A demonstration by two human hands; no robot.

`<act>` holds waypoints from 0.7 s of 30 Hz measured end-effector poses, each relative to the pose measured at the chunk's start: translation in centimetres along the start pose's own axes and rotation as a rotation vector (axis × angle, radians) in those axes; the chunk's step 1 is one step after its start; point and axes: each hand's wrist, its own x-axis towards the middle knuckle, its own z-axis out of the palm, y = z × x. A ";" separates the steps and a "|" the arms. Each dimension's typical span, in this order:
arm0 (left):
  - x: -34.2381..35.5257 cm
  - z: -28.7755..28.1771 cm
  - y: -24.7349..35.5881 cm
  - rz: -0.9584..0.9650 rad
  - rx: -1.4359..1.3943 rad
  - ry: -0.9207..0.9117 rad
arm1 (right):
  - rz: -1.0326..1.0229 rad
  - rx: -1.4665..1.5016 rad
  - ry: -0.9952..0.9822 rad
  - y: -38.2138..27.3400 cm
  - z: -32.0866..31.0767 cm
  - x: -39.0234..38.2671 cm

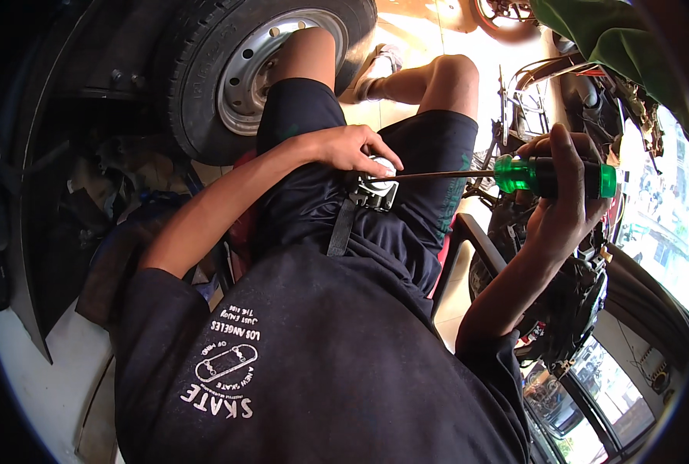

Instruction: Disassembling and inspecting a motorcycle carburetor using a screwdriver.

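Note:
My left hand (pixel 350 147) grips a small silver metal part (pixel 375 188) on my lap, and a black strap (pixel 341 229) hangs down from that part. My right hand (pixel 562 189) is closed around the translucent green handle of a screwdriver (pixel 549 175). Its dark shaft runs left, and the tip meets the metal part just under my left fingers. I sit in a black shirt and black shorts with my bare knees raised beyond both hands.
A large black tyre on a silver steel rim (pixel 261 68) stands at the upper left, close to my left knee. Motorcycle frame parts and wiring (pixel 526 108) crowd the right side. My white shoe (pixel 378 69) rests on a pale floor. Dark clutter lies at the left.

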 end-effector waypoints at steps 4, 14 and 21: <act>0.0 0.0 0.1 -0.010 -0.033 0.013 | -0.005 0.008 -0.016 0.0 0.1 0.2; 0.1 0.1 -0.1 -0.036 -0.066 0.003 | -0.075 0.015 -0.138 0.5 -0.4 0.2; 0.2 0.3 -0.3 -0.091 -0.045 0.028 | -0.291 0.020 -0.385 -0.2 -1.2 -1.4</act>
